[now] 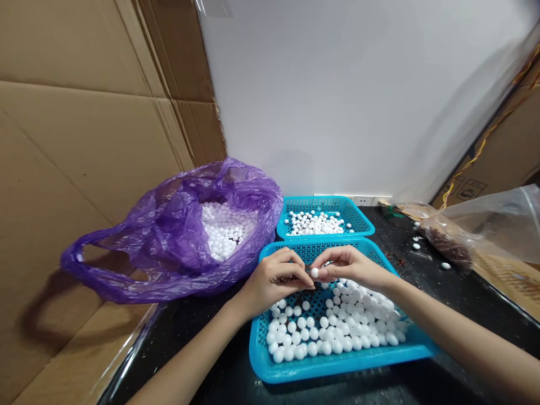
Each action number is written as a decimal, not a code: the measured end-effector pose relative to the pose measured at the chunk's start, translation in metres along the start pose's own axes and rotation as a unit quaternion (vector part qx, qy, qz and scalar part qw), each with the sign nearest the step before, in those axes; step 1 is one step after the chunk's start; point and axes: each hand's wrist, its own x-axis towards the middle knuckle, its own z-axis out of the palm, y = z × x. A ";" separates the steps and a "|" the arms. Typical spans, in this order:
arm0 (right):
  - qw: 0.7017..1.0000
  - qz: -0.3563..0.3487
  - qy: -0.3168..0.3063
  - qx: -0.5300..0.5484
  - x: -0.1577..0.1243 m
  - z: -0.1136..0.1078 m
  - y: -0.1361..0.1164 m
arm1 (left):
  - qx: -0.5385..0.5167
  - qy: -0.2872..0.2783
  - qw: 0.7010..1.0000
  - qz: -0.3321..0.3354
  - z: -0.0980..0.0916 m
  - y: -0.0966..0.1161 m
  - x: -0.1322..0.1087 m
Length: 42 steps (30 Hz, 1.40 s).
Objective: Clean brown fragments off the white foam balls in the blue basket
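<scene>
Forearms (189,360) extend over the basket (337,368), right hand (348,264) pinching a ball (314,273) beside the left hand (274,275), whose curled grip's contents I cannot tell, likely close handling calling for steadiness.

I see balls (356,342) in near basket (337,368); far basket (366,226) behind it, bag (169,239) left, packet (449,247) right, wall (337,95) at back.

Moderately bright light pales the wall (337,84) behind the purple bag (169,242), whose crinkles glint white. Left of the bag, its handle's soft shadow darkens the cardboard (54,169); far right of it, wide-angle stretch slants the edges.
</scene>
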 end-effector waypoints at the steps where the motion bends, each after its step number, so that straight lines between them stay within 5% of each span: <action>1: 1.000 0.004 -0.001 0.001 0.000 0.000 0.000 | -0.001 0.000 1.000 0.000 0.000 0.000 0.000; 42: 0.999 0.027 -0.011 0.016 0.000 0.005 -0.001 | 0.000 0.001 0.999 -0.044 0.003 -0.001 -0.001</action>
